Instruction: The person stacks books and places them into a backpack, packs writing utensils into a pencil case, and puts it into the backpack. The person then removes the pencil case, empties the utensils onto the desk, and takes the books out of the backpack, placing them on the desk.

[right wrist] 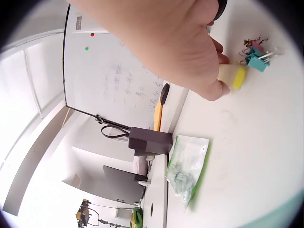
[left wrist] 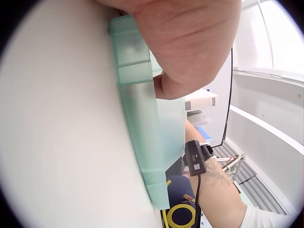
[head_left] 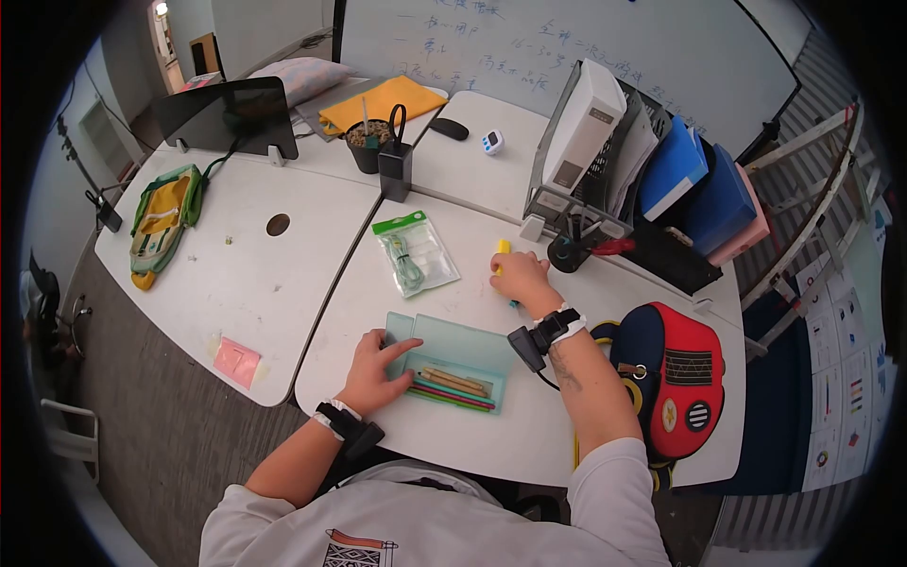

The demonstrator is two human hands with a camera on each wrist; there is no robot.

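The left hand (head_left: 373, 370) lies flat, fingers straight, on the open case (head_left: 452, 361) near the desk's (head_left: 605, 302) front edge, apparently steadying it. The right hand (head_left: 518, 276), reaching farther back, pinches a yellow eraser (right wrist: 232, 76) beside binder clips (right wrist: 257, 54); pencils (head_left: 453, 382) lie in the case.

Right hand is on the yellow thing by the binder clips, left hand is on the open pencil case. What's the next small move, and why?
Probably lift the yellow piece clear of the table. The right hand already has its fingers curled around it, close beside the binder clips, and the left hand rests on the open pencil case, steadying it.
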